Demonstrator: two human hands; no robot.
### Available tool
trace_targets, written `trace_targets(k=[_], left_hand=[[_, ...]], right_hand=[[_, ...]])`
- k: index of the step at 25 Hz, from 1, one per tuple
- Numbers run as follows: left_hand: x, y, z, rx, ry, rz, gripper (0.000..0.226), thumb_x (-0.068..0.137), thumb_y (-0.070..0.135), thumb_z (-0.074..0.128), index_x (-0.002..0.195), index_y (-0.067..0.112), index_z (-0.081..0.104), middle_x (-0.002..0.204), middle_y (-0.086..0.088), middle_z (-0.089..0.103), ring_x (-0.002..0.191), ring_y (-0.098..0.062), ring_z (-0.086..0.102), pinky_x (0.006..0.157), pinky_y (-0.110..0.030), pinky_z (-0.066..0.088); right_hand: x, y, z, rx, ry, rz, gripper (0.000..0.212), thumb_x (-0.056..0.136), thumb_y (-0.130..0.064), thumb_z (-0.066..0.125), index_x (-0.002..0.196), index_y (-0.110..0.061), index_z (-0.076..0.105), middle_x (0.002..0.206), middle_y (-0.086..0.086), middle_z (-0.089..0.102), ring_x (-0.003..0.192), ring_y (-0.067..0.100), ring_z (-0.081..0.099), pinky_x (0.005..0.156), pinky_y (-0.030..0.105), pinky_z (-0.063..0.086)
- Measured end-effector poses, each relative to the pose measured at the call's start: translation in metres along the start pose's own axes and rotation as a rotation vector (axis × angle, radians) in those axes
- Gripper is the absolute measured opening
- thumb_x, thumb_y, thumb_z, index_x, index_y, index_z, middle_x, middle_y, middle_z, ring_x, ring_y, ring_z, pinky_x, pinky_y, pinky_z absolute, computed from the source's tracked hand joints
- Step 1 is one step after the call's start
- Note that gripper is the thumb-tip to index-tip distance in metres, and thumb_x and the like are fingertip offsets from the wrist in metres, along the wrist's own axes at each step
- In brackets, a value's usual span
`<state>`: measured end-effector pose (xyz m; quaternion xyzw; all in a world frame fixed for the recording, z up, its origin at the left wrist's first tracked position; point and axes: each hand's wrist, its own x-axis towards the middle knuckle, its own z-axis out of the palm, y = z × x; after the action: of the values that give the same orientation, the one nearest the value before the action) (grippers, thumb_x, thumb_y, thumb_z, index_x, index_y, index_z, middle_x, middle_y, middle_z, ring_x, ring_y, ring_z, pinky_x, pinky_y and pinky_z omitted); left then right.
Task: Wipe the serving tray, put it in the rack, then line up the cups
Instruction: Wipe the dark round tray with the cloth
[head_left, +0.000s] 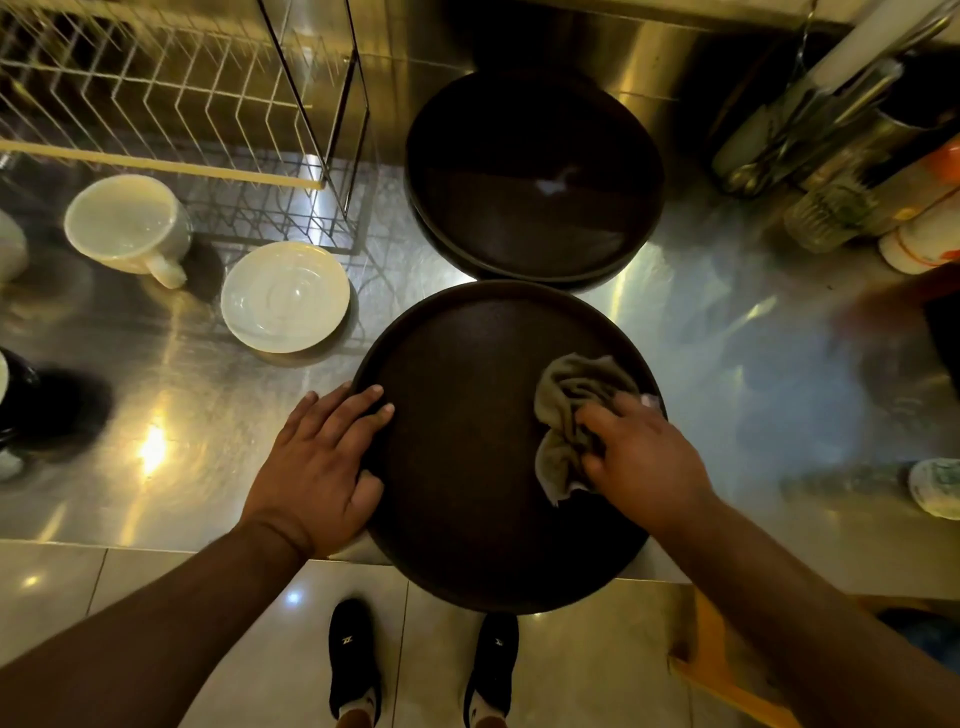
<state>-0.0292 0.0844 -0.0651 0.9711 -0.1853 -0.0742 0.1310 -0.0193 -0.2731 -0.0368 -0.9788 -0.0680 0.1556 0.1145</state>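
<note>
Your left hand lies flat and spread on the left rim of the round dark serving tray, fingers extended onto its surface and thumb resting inside the rim; it presses down but closes on nothing. Your right hand is closed on a crumpled grey-green cloth, which it holds against the right side of the tray's inner surface. The two hands are well apart, one at each side of the tray.

The tray sits on the steel desk at its near edge, with its nearest part overhanging the edge above the tiled floor. Your two black shoes stand on that floor below the tray.

Just behind the tray, near its far rim, stands a stack of similar dark round trays; the exact count in the stack cannot be told. At far left a wire rack stands on the desk and holds no tray. In front of the rack a white cup stands upright with its handle toward you. Just beside it, to the right, a white saucer lies on the desk. Part of another white vessel shows at the left frame edge, too cropped to identify. Bottles and containers crowd the far right corner, blurred.
</note>
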Motion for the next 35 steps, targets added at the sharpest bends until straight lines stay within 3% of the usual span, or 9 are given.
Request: trace_targets(k=[4,6,10,14,17,20,27,32,35], left_hand=[[-0.001,0.000,-0.001,-0.001,-0.024,-0.004,0.071,0.079,0.041,0.045,0.146,0.019,0.051,0.158,-0.008,0.045,0.150,-0.031,0.032,0.123,-0.057,0.022],[-0.001,0.000,0.000,0.013,-0.028,-0.003,0.071,0.080,0.041,0.045,0.148,0.021,0.049,0.159,-0.006,0.043,0.151,-0.028,0.030,0.124,-0.055,0.020],[-0.002,-0.001,0.000,0.015,-0.019,0.008,0.070,0.080,0.041,0.045,0.148,0.022,0.048,0.159,-0.005,0.043,0.152,-0.026,0.028,0.125,-0.052,0.017],[-0.003,-0.003,0.002,0.016,-0.016,0.008,0.070,0.081,0.040,0.046,0.148,0.022,0.047,0.160,-0.003,0.041,0.153,-0.025,0.027,0.126,-0.051,0.014],[-0.002,-0.004,0.003,0.017,-0.009,0.019,0.069,0.081,0.040,0.046,0.148,0.021,0.048,0.160,-0.004,0.041,0.153,-0.026,0.027,0.126,-0.051,0.014],[-0.001,-0.004,0.003,0.016,-0.010,0.018,0.066,0.083,0.041,0.044,0.143,0.016,0.052,0.157,-0.008,0.045,0.151,-0.029,0.030,0.126,-0.051,0.015],[-0.002,-0.002,0.000,0.014,-0.024,-0.001,0.068,0.082,0.041,0.043,0.145,0.017,0.051,0.158,-0.008,0.045,0.151,-0.029,0.032,0.125,-0.053,0.019],[-0.002,-0.002,0.000,-0.005,-0.030,0.011,0.069,0.082,0.042,0.041,0.146,0.017,0.051,0.158,-0.009,0.044,0.150,-0.031,0.032,0.125,-0.055,0.017],[-0.001,-0.001,0.000,-0.004,-0.042,0.015,0.069,0.082,0.041,0.041,0.146,0.017,0.051,0.159,-0.009,0.044,0.151,-0.031,0.031,0.125,-0.054,0.015]], right_hand=[[-0.013,-0.008,-0.002,-0.140,0.031,-0.012,0.065,0.084,-0.062,0.053,0.144,-0.042,0.039,0.138,0.005,0.046,0.123,0.034,0.048,0.094,0.047,0.054],[-0.010,-0.018,-0.004,-0.157,0.033,-0.053,0.061,0.085,-0.059,0.051,0.142,-0.044,0.040,0.138,0.006,0.047,0.121,0.036,0.050,0.098,0.052,0.053],[0.030,-0.030,-0.019,0.259,0.154,0.184,0.036,0.088,-0.043,0.061,0.122,-0.043,0.051,0.128,0.002,0.051,0.104,0.028,0.062,0.089,0.050,0.056],[0.091,-0.081,-0.016,0.608,0.424,0.407,0.044,0.086,-0.039,0.069,0.125,-0.032,0.051,0.123,0.001,0.059,0.103,0.024,0.062,0.080,0.036,0.054],[0.105,-0.138,0.007,0.401,0.358,0.170,0.039,0.082,-0.025,0.069,0.120,-0.018,0.065,0.118,0.011,0.065,0.105,0.032,0.062,0.091,0.039,0.049],[0.080,-0.170,0.027,0.208,0.188,-0.165,0.032,0.078,-0.033,0.067,0.108,-0.023,0.070,0.106,0.004,0.065,0.093,0.026,0.063,0.080,0.036,0.050],[-0.022,-0.115,0.022,0.110,-0.276,-0.512,0.026,0.080,-0.045,0.059,0.100,-0.031,0.067,0.095,-0.010,0.057,0.082,0.011,0.056,0.068,0.031,0.053],[-0.067,-0.015,-0.002,-0.091,-0.306,-0.479,0.017,0.082,-0.040,0.065,0.094,-0.029,0.067,0.093,-0.006,0.061,0.076,0.014,0.060,0.062,0.029,0.053],[-0.035,0.012,-0.017,-0.156,-0.138,-0.232,0.028,0.086,-0.039,0.066,0.108,-0.023,0.067,0.108,0.003,0.063,0.083,0.021,0.063,0.066,0.029,0.051]])
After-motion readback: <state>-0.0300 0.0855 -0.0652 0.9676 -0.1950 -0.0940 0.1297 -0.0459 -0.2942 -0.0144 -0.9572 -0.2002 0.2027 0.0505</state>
